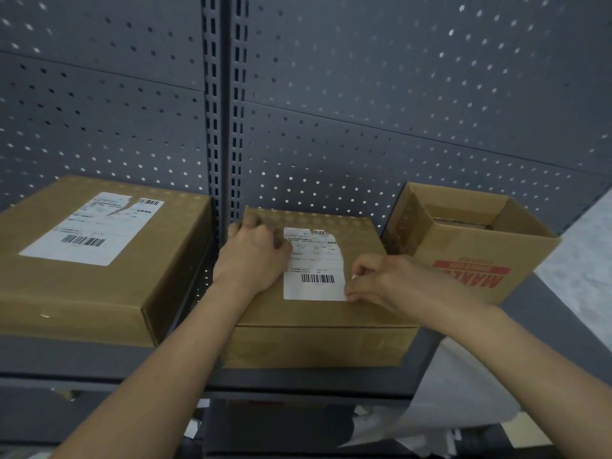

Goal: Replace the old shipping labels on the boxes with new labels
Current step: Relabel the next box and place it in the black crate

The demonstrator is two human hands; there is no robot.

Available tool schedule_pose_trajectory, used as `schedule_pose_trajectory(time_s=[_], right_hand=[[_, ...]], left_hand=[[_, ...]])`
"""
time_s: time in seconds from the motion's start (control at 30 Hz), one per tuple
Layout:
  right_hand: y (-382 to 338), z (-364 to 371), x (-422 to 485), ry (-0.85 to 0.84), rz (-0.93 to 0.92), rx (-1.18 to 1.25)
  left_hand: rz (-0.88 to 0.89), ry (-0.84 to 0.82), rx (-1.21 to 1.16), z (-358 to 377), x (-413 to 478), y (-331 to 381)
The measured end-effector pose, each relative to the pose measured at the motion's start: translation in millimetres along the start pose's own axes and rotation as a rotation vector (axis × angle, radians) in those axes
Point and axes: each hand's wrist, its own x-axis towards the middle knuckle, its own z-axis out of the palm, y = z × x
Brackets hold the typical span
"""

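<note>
Hands on the label (pixel 314 263) of the middle box (pixel 318 342)

Closed, the middle box sits at the front edge of the shelf (pixel 298 382), label on top. The right hand (pixel 384 279) pinches the label's near right corner with curled fingers; the left hand (pixel 255 256), fingers curled and holding nothing, presses the lid beside the label's left edge. Toward the shelf's left end, a closed left box (pixel 66 293) bears a torn label (pixel 89 230). At the right end, an open box (pixel 470 246) holds indistinct brown cardboard.

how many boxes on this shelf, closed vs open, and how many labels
closed boxes: 2, left box and middle box
open box: 1
shipping labels: 2, left label and middle label
total: 5
</note>
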Motion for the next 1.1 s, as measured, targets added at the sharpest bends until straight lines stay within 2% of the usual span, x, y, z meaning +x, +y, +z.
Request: schedule_pose_trajectory(time_s=[0.07, 0.17, 0.27, 0.37, 0.47, 0.63, 0.67, 0.73, 1.1], right_hand=[[1.1, -3.3, 3.6, -0.019, -0.09, -0.181], [2.3, 2.0, 6.6, -0.07, -0.095, -0.21], [0.7, 3.2, 4.0, -0.009, -0.104, -0.255], [-2.3, 3.3, -3.2, 0.072, -0.108, -0.193], [2.5, 6.5, -9.1, 0.034, -0.058, 0.073], [4.2, 5.9, -10.3, 0.115, -0.158, -0.034], [6.4, 10.0, -7.6, 0.125, -0.161, 0.008], [7.2, 14.9, -5.9, 0.129, -0.135, -0.068], [11.7, 14.2, -9.7, 0.132, -0.127, 0.06]], left_hand=[[0.004, 0.003, -0.002, -0.4, 0.0, 0.4], [0.007, 0.005, 0.006, -0.5, -0.1, 0.9], [0.004, 0.004, 0.005, 0.1, 0.7, 0.6], [0.002, 0.005, 0.006, 0.6, 1.5, -0.2], [0.005, 0.006, 0.001, 1.4, 1.7, -0.8], [0.008, 0.012, -0.003, 1.8, 2.4, -2.0], [0.01, 0.013, -0.003, 1.8, 2.4, -1.9], [0.011, 0.015, -0.004, 1.7, 2.2, -1.7], [0.01, 0.017, -0.001, 1.8, 2.5, -2.1]])
